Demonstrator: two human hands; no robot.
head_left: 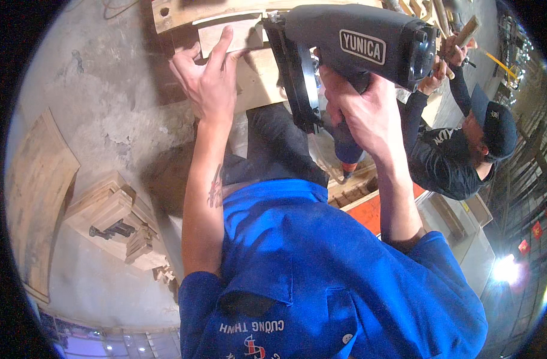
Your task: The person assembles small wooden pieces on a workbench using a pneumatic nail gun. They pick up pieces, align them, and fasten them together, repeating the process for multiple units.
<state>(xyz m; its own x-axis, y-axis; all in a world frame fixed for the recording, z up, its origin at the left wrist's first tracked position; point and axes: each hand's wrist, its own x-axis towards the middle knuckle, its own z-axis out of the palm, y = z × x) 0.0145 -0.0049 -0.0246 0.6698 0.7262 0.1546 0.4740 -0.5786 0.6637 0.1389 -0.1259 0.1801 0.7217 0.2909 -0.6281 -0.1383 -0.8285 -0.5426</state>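
Bare concrete floor (pixel 106 102) fills the left of the view, grey and stained; we note metal racking and bright lamps along the far right edge. Curved wooden panels (pixel 37 191) lie on the floor at left, and beside them a low stack of short wood blocks (pixel 115 218) with a small dark tool resting on it.

At the top of the view we see a pale wooden workpiece (pixel 255 72), its boards lying across the surface ahead of us, with a curved plank (pixel 183 12) beyond it. To the right, a second person (pixel 459 155) in a dark shirt and cap bends over their own wooden part, both of their hands on it, well apart from ours.

Our left hand (pixel 210 81) lies flat on the workpiece, fingers spread and pressing down on a small square block of it. Our right hand (pixel 360 110) is wrapped tight around the grip of a dark grey nail gun (pixel 345 42), whose body tilts across the top centre; its black magazine (pixel 297 78) runs down to the wood just beside the left hand. Whether the nose touches the wood we cannot tell. Both forearms rise from our blue shirt (pixel 321 269).
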